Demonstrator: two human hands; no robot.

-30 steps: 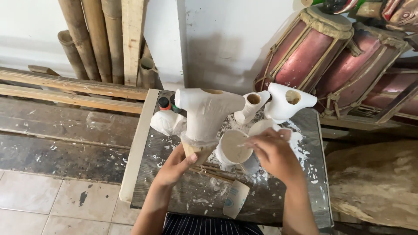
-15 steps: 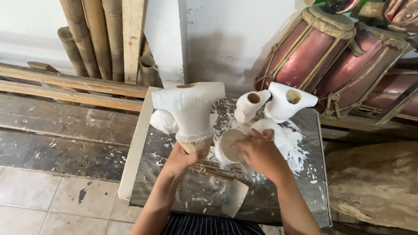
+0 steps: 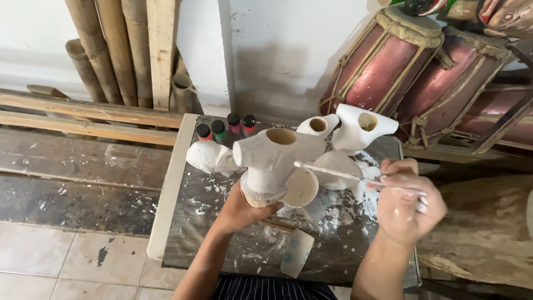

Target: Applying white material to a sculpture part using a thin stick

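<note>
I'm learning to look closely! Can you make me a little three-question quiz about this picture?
1. True or false: the left hand holds the white torso figure from below.
2. What does the right hand hold: A a brush, B a hammer, C a cup?
3. How many small paint bottles stand at the table's far edge?

Key: 1 true. 2 A, a paint-coated brush. 3 four.
</note>
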